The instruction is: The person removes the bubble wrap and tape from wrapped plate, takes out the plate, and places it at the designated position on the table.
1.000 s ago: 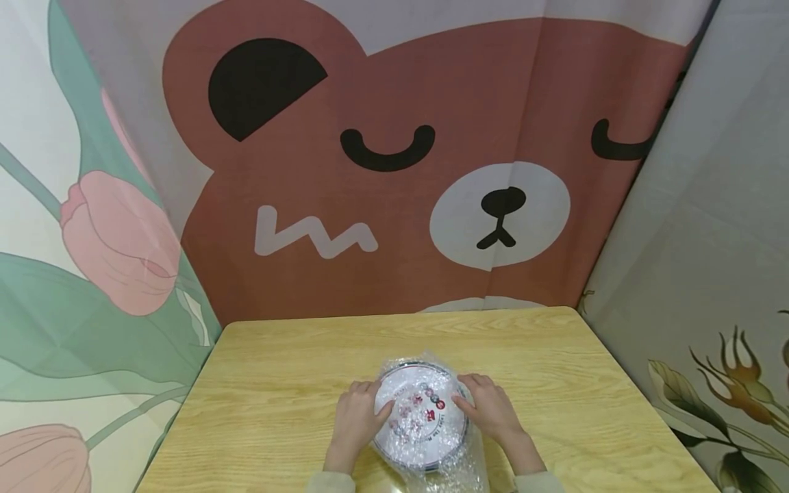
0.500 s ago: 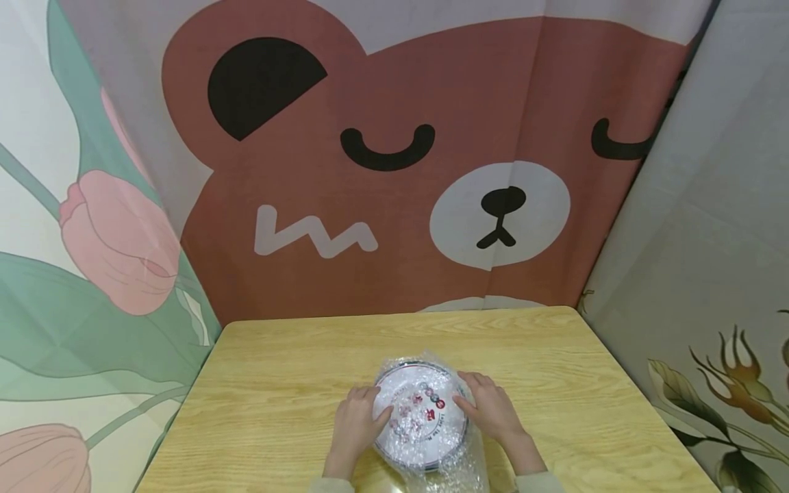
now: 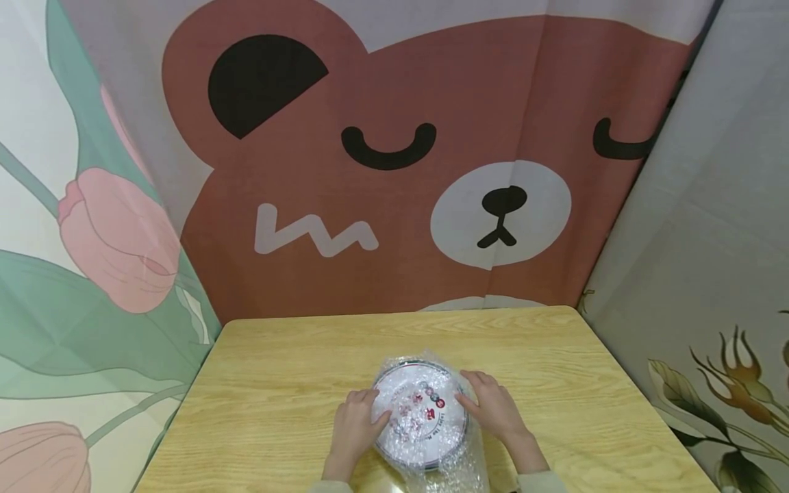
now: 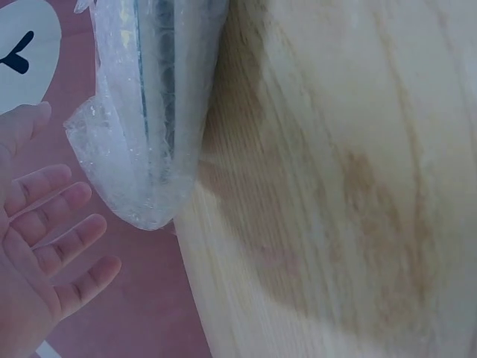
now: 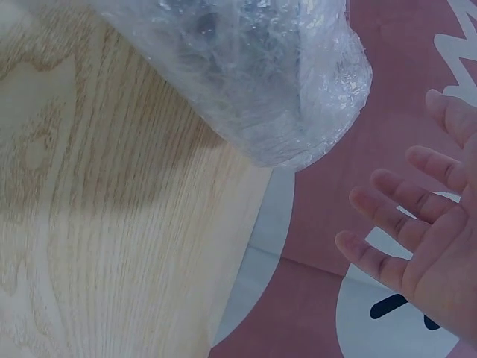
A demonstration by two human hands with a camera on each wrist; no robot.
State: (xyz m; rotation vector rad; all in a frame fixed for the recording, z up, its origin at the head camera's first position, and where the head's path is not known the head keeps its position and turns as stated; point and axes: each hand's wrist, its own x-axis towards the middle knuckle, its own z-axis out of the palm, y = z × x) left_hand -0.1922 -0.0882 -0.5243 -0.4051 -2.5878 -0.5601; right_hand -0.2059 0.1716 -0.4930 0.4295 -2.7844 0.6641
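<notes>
The left hand point(image 3: 354, 424) and right hand point(image 3: 495, 405) flanked a round, white, red-printed package point(image 3: 411, 428) in clear plastic bubble wrap point(image 3: 446, 471), fingers loosely extended, just apart from it.

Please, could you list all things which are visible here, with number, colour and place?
Round package: one, white top with red print, between the hands.
Bubble wrap: one wrapping, clear, around the package.
Wood-grain table: one, light yellow, under the package.
Bear-print cloth: one, reddish brown, behind the table.
Tulip-print cloth: one, pink and green, left side.
Flower-print cloth: one, grey-white, right side.
Left hand: one, bare, beside the package.
Right hand: one, bare, beside the package.
Sleeves: two, pale, below the hands.
</notes>
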